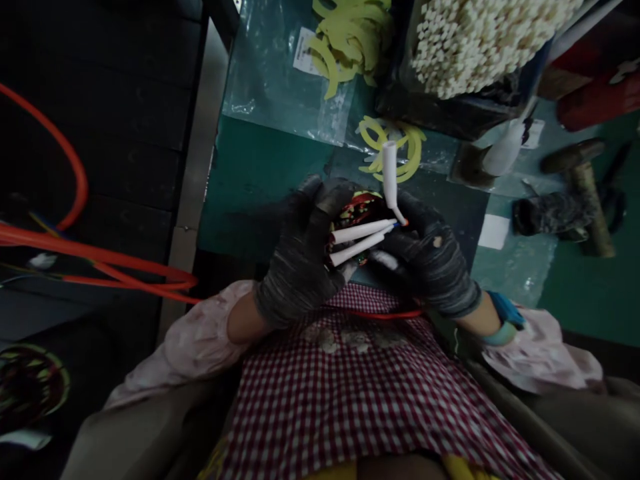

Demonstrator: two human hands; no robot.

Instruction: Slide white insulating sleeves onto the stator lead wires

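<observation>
A round wound motor stator [357, 207] with dark red windings and yellow-green insulation edges sits between my gloved hands, above my lap. My left hand [313, 250] wraps around its left side. My right hand [425, 247] is closed at the stator's right side, its fingers at the ends of the leads. Two white sleeves [363, 231] lie across the stator, pointing left, with a blue end beside my right fingertips. Another white sleeve [389, 170] stands up from an orange-tipped lead there. My fingers hide much of the stator.
Yellow curved strips [350, 33] lie on plastic sheeting; yellow rings [395, 147] are nearer. A dark bin [425, 110] holds many small white pieces. At right are a white bottle [503, 150] and a mallet [590, 207]. Orange hoses [100, 257] run at left. Another stator [33, 387] is lower left.
</observation>
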